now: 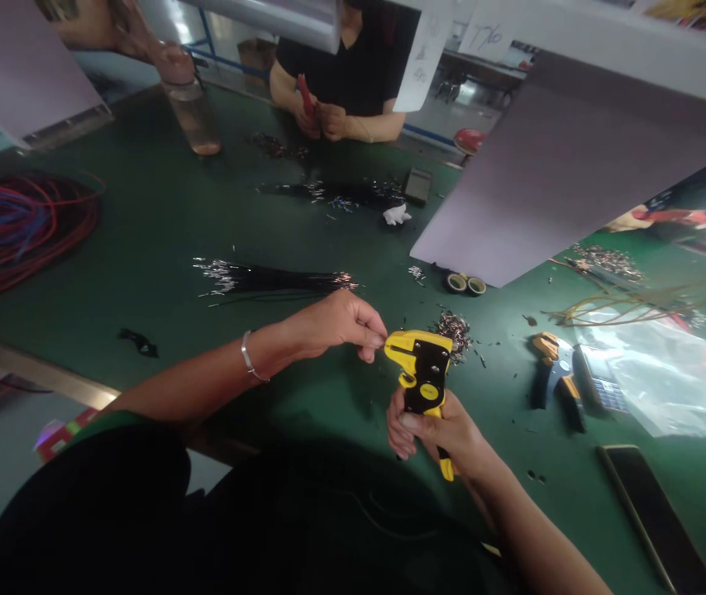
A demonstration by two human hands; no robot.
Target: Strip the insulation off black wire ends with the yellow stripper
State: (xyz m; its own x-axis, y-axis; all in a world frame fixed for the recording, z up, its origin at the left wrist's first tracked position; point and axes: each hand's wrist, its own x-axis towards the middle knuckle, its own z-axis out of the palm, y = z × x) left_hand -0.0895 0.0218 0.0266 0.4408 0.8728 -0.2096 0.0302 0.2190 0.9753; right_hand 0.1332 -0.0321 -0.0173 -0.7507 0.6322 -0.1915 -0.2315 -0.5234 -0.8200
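Note:
My right hand (433,430) is wrapped round the handles of a yellow and black wire stripper (431,368), whose jaws point left. Right at the jaw tip, my left hand (353,326) is closed in a pinch of thumb and forefinger. Whatever lies between those fingers is too small to make out. Just above the left hand lies a bundle of black wires (279,278) with bare, shiny ends. A heap of small dark and coppery scraps (455,330) sits beside the stripper's head.
To the right are a second wire stripper (555,372), a calculator (601,376), a plastic bag (669,380) and a phone (656,512). Tape rolls (465,284) lie under a hanging grey panel (576,165). Red and blue wire coils (11,227) and a bottle (195,116) are left. A person (341,91) works opposite.

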